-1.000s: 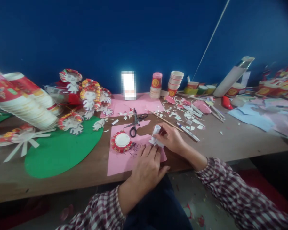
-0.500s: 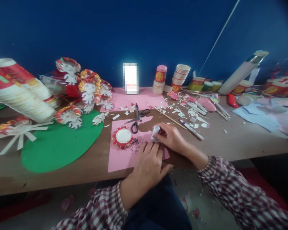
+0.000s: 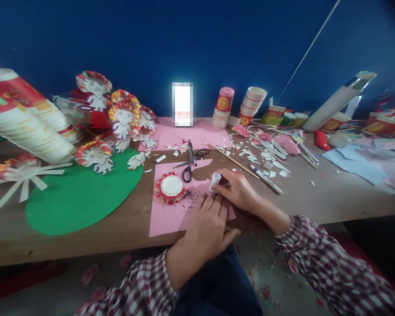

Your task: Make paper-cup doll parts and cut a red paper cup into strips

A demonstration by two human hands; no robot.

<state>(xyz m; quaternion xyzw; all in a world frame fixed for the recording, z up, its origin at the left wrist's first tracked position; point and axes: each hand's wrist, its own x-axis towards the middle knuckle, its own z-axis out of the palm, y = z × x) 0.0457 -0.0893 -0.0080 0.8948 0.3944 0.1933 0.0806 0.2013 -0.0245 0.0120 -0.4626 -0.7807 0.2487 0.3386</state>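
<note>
My left hand (image 3: 208, 221) lies flat on a pink paper sheet (image 3: 164, 221), fingers stretched out and thumb apart. Just beyond its fingertips my right hand (image 3: 238, 188) grips a white glue stick (image 3: 215, 180), held nearly upright with its lower end at the paper. Small dark snippets (image 3: 191, 201) are scattered left of my fingers. Beside them sits a paper-cup piece (image 3: 171, 186) with a white round base and a red folded rim. Black-handled scissors (image 3: 187, 173) rest at the sheet's top edge, touching or crossing a second dark-handled tool (image 3: 197, 153).
A green paper shape (image 3: 85, 206) and several paper figures (image 3: 122, 120) are on the left, near stacked paper cups (image 3: 36, 127). A lit, blurred-out screen (image 3: 182, 105) stands against the blue wall. Paper scraps, a wooden stick (image 3: 235, 161) and a marker (image 3: 266, 179) lie to the right.
The view has shifted slightly, so the objects sit a little differently in the picture. Both hands keep nearly the same place, the right still on the glue stick.
</note>
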